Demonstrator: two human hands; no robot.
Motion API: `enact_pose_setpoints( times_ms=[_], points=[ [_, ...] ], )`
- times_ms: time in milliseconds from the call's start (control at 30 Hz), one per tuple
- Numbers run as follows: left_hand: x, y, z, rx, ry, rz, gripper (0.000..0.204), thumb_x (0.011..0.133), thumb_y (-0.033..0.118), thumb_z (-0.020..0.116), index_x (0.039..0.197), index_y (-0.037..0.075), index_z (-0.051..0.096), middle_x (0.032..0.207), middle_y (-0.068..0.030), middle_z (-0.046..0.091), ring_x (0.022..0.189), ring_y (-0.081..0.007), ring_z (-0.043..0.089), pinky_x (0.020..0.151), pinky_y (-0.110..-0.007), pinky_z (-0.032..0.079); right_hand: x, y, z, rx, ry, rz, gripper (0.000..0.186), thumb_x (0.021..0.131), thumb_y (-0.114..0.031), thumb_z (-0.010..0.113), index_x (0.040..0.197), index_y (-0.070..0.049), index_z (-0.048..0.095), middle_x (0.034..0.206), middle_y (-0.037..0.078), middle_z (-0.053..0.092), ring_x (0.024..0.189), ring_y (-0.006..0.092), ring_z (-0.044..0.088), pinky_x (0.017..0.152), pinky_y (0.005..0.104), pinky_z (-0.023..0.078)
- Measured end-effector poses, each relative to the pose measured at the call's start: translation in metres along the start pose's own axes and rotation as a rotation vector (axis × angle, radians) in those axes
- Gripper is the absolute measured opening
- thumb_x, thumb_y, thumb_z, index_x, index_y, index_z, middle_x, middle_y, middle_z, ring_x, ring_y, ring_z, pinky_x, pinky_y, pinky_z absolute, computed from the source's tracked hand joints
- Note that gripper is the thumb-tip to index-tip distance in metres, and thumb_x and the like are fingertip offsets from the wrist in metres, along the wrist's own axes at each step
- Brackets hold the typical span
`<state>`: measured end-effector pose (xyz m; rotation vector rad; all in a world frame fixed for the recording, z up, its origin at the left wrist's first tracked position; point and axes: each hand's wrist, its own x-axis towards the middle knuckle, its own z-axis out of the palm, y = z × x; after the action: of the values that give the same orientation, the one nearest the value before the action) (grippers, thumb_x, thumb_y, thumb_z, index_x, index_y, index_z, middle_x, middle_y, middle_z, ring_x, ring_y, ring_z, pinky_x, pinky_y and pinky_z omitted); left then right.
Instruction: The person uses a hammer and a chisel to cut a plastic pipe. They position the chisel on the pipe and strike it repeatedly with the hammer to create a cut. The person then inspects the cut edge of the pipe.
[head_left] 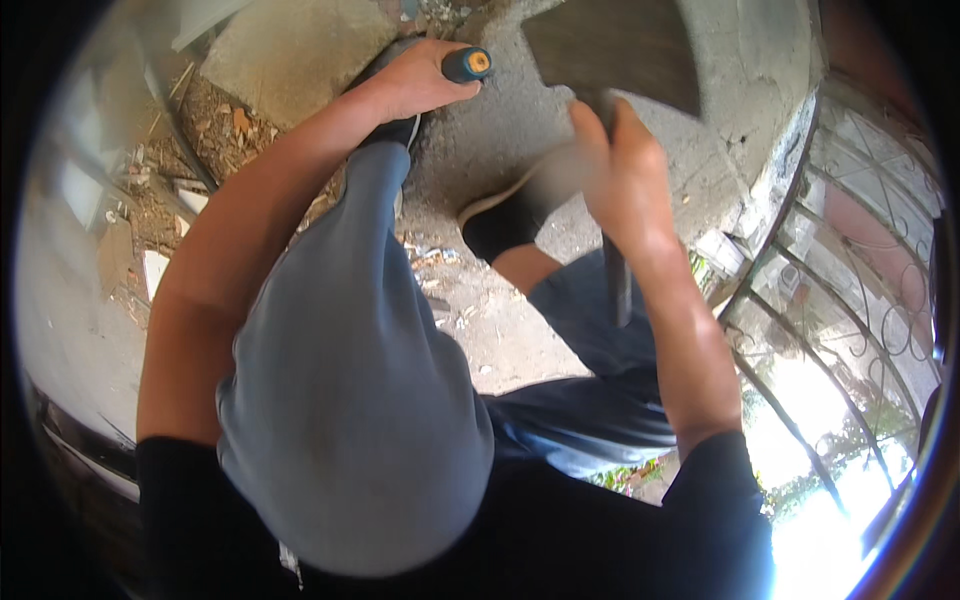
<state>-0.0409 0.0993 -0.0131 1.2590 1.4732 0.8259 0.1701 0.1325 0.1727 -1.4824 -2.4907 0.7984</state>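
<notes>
So there's a person folded up over some rough concrete (755, 120), and the teal-handled tool (466, 65) is the thing to go by here. Left hand (425, 80) has its fingers wrapped snugly around that handle, with the round yellowish end poking out past them, probably so the butt stays clear of skin. Can't see what its far end is doing, it's hidden.

Right hand (630, 175) is to the right of the teal-handled tool, fingers closed around the shaft of a broad-bladed tool (615, 50). The wide dark head is right of the teal handle too, clearly apart from it in this view, and kinda blurry. Shaft sticks out below the fist, so my guess is that grip near the head is for control.

Left shoe (395, 132) sits just below-left of the teal handle, right shoe (505, 225) farther below it. Scattered debris (240, 125) lies off to its left.
</notes>
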Motion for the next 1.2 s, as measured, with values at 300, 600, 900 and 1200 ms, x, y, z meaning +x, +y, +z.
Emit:
enact_pose_setpoints(
  times_ms=[300,600,900,1200],
  points=[
    [0.002,0.037,-0.03,-0.744,0.305,-0.043,0.029,0.088,0.033,0.078,0.075,0.013,0.061,0.062,0.0042,0.051,0.056,-0.008,0.046,0.052,-0.027,0.034,-0.007,-0.031,-0.039,0.389,0.064,0.319,0.029,0.107,-0.03,0.054,0.101,-0.001,0.058,0.064,0.0,0.048,0.044,0.0058,0.042,0.038,0.0229,0.033],
    [0.008,0.025,-0.013,-0.455,0.501,0.03,0.023,0.09,0.028,0.075,0.085,0.006,0.066,0.073,0.0001,0.061,0.067,-0.0121,0.056,0.062,-0.032,0.048,-0.012,-0.037,-0.036,0.334,0.022,0.304,0.03,0.108,-0.027,0.051,0.102,0.001,0.058,0.061,0.0,0.047,0.043,0.0054,0.041,0.037,0.0221,0.033],
    [-0.006,0.017,-0.019,-0.555,0.633,-0.191,0.021,0.09,0.024,0.074,0.089,0.005,0.066,0.076,-0.0012,0.063,0.069,-0.0124,0.058,0.06,-0.031,0.048,-0.02,-0.036,-0.035,0.355,-0.001,0.29,0.03,0.109,-0.026,0.049,0.104,0.002,0.058,0.062,0.001,0.047,0.042,0.0052,0.042,0.038,0.0214,0.034],
    [0.001,0.022,-0.011,-0.631,0.611,-0.096,0.022,0.091,0.021,0.072,0.077,0.009,0.06,0.07,0.0032,0.056,0.064,-0.0084,0.051,0.055,-0.029,0.041,-0.022,-0.038,-0.035,0.339,-0.019,0.277,0.03,0.109,-0.026,0.048,0.104,0.002,0.058,0.062,0.001,0.047,0.043,0.0049,0.041,0.037,0.0212,0.033]
  ],
)
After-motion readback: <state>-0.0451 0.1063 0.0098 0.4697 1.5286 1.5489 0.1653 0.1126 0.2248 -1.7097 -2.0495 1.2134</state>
